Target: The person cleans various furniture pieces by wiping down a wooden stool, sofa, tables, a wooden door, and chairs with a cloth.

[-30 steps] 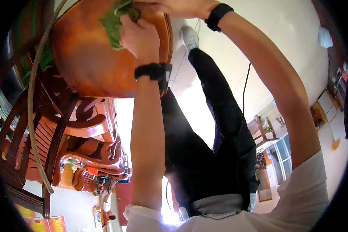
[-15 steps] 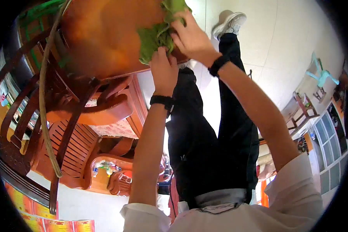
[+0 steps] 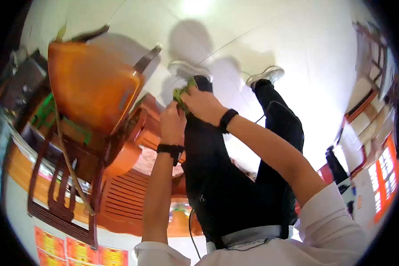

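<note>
A crumpled green cloth (image 3: 179, 95) is bunched between my two hands, in front of my dark trouser leg. My left hand (image 3: 171, 122) has its fingers closed at the cloth's lower edge. From the right side, my right hand (image 3: 203, 105) grips the cloth with fingers curled over it, hiding part of it. Left of both hands stands a wooden chair with a shiny orange-brown seat (image 3: 90, 84), apart from the cloth.
A thin stick (image 3: 66, 150) lies across the dark chair back (image 3: 62, 199). Slatted wooden furniture (image 3: 124, 201) stands behind my left forearm. My shoes (image 3: 270, 75) rest on pale floor tiles (image 3: 235, 26). Red and yellow papers (image 3: 79, 248) show at the lower left.
The cloth has come away from the chair seat and looks more bunched. Both hands are lower in the view, with the cloth between them. The view has shifted, showing the whole seat.
</note>
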Action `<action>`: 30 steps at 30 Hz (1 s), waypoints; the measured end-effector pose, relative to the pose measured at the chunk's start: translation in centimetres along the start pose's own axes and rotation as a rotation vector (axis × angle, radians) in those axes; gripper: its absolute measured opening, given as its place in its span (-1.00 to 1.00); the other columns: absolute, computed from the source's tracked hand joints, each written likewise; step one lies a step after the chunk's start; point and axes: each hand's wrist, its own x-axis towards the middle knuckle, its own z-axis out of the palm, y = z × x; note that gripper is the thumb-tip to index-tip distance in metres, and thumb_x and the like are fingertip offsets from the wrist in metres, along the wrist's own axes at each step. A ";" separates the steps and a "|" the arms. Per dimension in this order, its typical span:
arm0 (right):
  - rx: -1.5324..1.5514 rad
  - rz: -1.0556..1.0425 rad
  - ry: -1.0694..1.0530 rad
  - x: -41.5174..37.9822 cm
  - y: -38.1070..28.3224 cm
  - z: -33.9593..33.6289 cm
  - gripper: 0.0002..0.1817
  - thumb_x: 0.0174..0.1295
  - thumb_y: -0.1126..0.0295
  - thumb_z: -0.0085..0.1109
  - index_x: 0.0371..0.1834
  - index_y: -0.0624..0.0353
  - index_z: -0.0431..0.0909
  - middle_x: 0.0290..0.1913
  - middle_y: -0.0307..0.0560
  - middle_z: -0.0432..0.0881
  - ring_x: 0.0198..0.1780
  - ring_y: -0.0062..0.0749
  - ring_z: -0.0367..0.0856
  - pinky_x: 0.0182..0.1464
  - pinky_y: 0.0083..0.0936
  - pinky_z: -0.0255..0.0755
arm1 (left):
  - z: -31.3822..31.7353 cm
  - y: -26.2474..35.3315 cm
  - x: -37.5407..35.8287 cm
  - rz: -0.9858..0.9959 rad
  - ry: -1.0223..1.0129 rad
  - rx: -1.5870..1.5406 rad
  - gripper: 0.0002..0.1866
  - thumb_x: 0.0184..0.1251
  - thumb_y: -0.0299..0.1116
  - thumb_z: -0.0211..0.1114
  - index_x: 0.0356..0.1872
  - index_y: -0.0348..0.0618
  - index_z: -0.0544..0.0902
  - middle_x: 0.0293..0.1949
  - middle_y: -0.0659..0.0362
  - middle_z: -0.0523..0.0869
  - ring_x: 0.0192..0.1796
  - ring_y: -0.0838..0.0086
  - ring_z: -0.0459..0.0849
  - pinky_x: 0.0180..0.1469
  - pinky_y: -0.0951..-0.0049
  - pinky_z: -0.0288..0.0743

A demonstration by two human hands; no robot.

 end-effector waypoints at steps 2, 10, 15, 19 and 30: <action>-0.018 -0.020 0.091 -4.7 3.7 -2.4 -0.76 0.25 0.42 0.13 -0.02 0.17 0.52 -0.14 0.20 0.57 -0.28 0.16 0.67 -0.18 -0.09 0.61 | 1.3 3.9 0.1 0.051 -0.073 0.113 -0.89 0.27 -0.47 0.29 -0.26 -0.31 0.62 -0.38 -0.19 0.71 -0.25 -0.17 0.70 -0.16 -0.08 0.56; -0.075 0.345 0.264 -29.6 11.7 -19.3 -0.77 0.28 0.38 0.18 -0.04 0.15 0.48 -0.17 0.18 0.58 -0.26 0.13 0.68 -0.25 -0.08 0.60 | 5.1 34.8 -3.0 0.504 -0.293 -0.060 -0.86 0.24 -0.44 0.31 -0.29 -0.33 0.61 -0.46 -0.12 0.67 -0.44 0.08 0.66 -0.35 0.22 0.52; 0.113 0.545 0.737 -50.1 8.2 -28.7 -0.49 0.17 0.29 0.39 0.07 0.12 0.29 -0.21 0.18 0.64 -0.19 0.22 0.66 -0.23 0.00 0.51 | 4.7 55.6 -14.7 0.796 -0.405 -0.226 -0.84 0.16 -0.49 0.35 -0.29 -0.31 0.58 -0.49 -0.06 0.61 -0.47 0.15 0.62 -0.35 0.26 0.48; 0.221 0.735 1.020 -61.8 2.6 -33.6 -0.40 0.16 0.37 0.39 0.24 0.13 0.32 -0.36 0.13 0.69 -0.29 0.20 0.68 -0.31 -0.09 0.53 | 3.3 64.2 -21.0 1.062 -0.557 -0.099 -0.80 0.07 -0.52 0.37 -0.26 -0.28 0.60 -0.30 -0.07 0.59 -0.29 0.03 0.62 -0.26 0.20 0.51; 0.575 0.703 1.275 -64.5 -0.3 -33.8 -0.71 0.15 0.36 0.44 -0.17 0.24 0.56 -0.25 0.09 0.67 -0.27 0.00 0.67 -0.22 -0.21 0.54 | -0.5 75.6 -19.6 1.032 -0.722 0.000 -0.89 0.13 -0.54 0.27 -0.31 -0.28 0.57 -0.38 0.04 0.48 -0.41 0.22 0.51 -0.37 0.32 0.43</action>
